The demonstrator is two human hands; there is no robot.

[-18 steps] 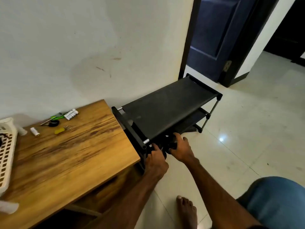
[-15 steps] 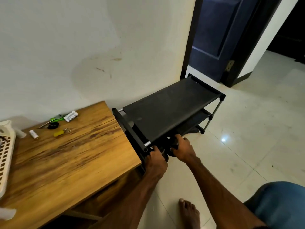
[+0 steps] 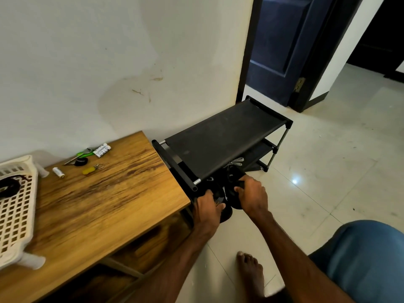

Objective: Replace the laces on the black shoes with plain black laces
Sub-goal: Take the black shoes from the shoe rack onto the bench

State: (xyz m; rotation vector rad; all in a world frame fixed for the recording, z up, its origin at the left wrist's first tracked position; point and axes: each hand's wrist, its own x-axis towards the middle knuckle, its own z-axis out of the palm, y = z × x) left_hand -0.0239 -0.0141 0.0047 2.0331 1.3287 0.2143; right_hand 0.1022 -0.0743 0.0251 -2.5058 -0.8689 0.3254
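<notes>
Gripping 1 black shoe each, both hands sit at the front of the rack [image 3: 223, 136], below its top shelf. Left hand [image 3: 207, 208] curls round the near shoe [image 3: 226, 214]. Right hand [image 3: 251, 195] clasps the far shoe [image 3: 234, 201]. Patterned laces [image 3: 237, 162] show just behind. The table [image 3: 109, 204] stands just beside the rack.

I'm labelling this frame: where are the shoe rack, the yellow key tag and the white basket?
shoe rack [image 3: 223, 136], head view, middle of top shelf.
yellow key tag [image 3: 88, 171], head view, its yellow body.
white basket [image 3: 15, 217], head view, bare lattice.
</notes>
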